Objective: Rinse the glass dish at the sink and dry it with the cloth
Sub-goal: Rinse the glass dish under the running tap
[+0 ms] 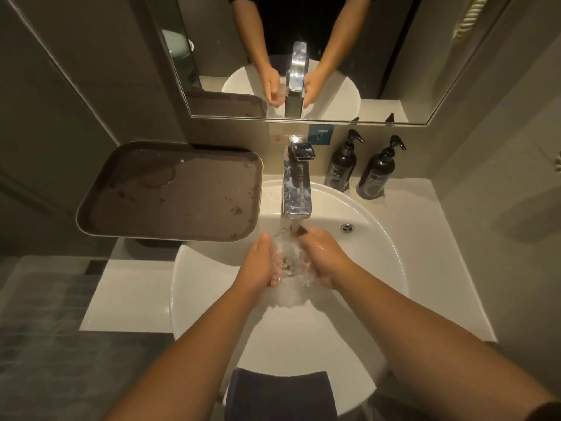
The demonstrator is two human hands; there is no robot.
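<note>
Both hands' grip (260, 262) (322, 257) clasps the glass dish (288, 256), mouth up, under running water.

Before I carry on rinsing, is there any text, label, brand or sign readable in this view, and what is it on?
Nothing can be quoted as words.
Blue wall sticker: a white symbol, no readable letters.
Left pump bottle: pale label, too blurred.
Right pump bottle: pale label, too blurred.
Small reddish wall mark: too small.

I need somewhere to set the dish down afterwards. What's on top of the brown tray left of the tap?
The brown tray holds only water: a shallow puddle and scattered droplets. No objects sit on it. What lies under it is covered from view.
</note>
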